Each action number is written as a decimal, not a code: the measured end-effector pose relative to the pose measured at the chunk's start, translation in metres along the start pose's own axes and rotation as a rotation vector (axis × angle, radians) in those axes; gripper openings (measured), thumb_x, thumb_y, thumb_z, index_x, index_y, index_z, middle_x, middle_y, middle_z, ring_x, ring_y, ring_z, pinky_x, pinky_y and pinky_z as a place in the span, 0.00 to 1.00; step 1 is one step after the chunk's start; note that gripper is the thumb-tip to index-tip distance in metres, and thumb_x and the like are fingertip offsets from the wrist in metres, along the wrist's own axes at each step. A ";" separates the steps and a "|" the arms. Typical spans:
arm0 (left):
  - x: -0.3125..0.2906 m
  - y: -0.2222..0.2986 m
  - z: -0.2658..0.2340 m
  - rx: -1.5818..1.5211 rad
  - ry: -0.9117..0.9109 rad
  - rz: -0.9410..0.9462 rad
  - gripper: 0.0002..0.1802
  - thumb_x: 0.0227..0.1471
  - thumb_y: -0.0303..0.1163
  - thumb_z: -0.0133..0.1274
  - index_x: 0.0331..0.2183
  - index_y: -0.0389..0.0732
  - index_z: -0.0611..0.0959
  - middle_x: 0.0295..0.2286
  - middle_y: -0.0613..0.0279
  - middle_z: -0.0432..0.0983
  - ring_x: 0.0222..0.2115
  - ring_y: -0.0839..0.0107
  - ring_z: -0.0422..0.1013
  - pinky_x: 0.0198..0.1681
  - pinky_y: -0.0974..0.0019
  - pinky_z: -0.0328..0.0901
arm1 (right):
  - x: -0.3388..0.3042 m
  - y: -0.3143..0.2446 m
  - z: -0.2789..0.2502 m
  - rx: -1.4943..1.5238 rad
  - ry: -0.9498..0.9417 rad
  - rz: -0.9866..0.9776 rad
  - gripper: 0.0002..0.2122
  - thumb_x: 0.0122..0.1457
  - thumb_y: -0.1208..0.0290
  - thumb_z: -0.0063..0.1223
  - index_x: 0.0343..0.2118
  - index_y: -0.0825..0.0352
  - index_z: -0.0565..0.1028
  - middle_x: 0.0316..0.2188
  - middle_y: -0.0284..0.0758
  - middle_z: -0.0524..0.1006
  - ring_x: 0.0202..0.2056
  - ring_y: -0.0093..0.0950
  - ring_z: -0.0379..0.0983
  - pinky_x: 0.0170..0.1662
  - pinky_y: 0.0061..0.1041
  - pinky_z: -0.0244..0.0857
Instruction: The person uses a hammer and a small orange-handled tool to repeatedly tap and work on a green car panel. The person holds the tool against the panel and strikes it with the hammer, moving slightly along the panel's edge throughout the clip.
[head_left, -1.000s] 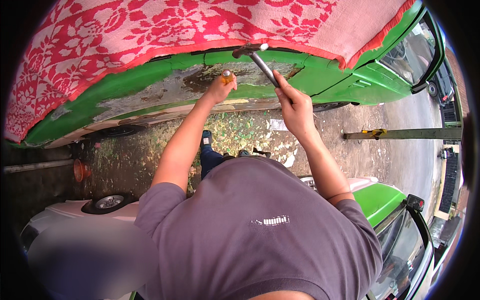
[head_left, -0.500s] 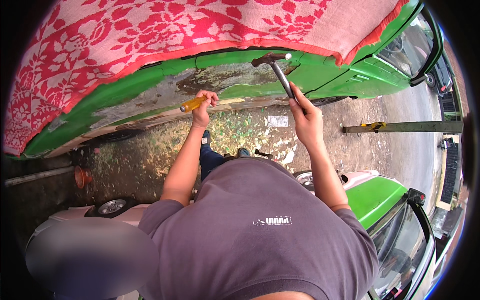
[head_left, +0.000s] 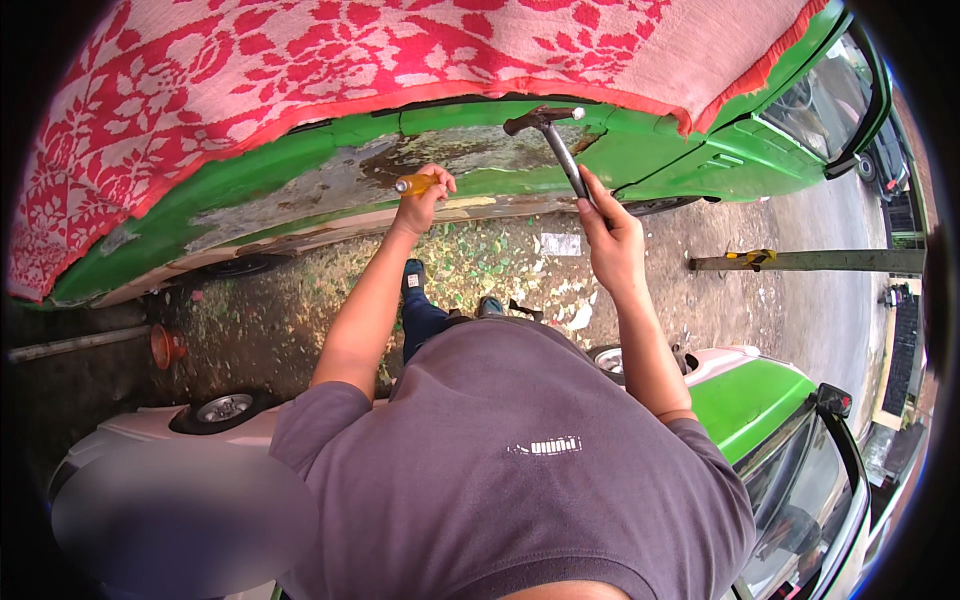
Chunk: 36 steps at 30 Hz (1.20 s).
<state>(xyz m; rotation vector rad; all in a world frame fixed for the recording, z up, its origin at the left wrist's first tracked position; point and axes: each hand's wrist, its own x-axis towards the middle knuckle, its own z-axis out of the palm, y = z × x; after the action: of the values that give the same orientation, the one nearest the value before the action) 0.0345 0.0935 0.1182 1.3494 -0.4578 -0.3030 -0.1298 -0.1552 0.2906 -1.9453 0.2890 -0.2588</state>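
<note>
My left hand (head_left: 424, 208) is closed round the amber handle (head_left: 414, 185) of a hand tool like a screwdriver or chisel. Its butt end points left, while the blade is hidden behind my fingers. In front of the hand runs a green car side (head_left: 330, 185), with paint stripped to grey and brown patches (head_left: 470, 150). My right hand (head_left: 614, 240) grips the dark shaft of a hammer (head_left: 563, 150). The hammer's head is up near the right end of the bare patch; whether it touches the panel I cannot tell.
A red and pink floral cloth (head_left: 400, 50) covers the car's top. Behind me stands another car with a green bonnet (head_left: 750, 400). Paint flakes and leaves litter the ground (head_left: 340, 290). A pole with yellow tape (head_left: 830, 261) is at right, an orange bucket (head_left: 165, 347) at left.
My left hand has moved a little right and up, toward the car, with the amber-handled tool, whose butt now turns more toward me. The right hand and hammer have hardly moved.
</note>
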 end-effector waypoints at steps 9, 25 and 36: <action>0.025 0.011 0.010 0.323 -0.122 -0.002 0.05 0.52 0.29 0.46 0.27 0.39 0.70 0.22 0.64 0.69 0.26 0.73 0.66 0.33 0.67 0.63 | -0.002 -0.007 -0.003 -0.072 -0.033 0.011 0.19 0.63 0.73 0.51 0.57 0.60 0.71 0.41 0.42 0.81 0.38 0.16 0.72 0.45 0.20 0.65; 0.054 0.010 0.021 0.618 -0.243 -0.079 0.05 0.55 0.31 0.44 0.29 0.40 0.71 0.20 0.66 0.69 0.24 0.74 0.67 0.32 0.66 0.63 | -0.002 -0.010 0.005 -0.161 0.088 -0.429 0.23 0.61 0.73 0.52 0.58 0.43 0.71 0.26 0.43 0.76 0.27 0.40 0.74 0.33 0.36 0.68; 0.064 0.018 0.018 0.557 -0.341 -0.161 0.05 0.55 0.31 0.45 0.30 0.40 0.71 0.21 0.65 0.70 0.25 0.73 0.67 0.33 0.66 0.63 | 0.007 -0.004 0.010 -0.427 -0.054 -0.321 0.22 0.62 0.73 0.51 0.59 0.47 0.69 0.25 0.43 0.76 0.24 0.38 0.73 0.31 0.35 0.67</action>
<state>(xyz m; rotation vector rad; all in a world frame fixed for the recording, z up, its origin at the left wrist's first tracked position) 0.0807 0.0518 0.1472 1.8934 -0.7564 -0.5719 -0.1194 -0.1475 0.2913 -2.4175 -0.0103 -0.3755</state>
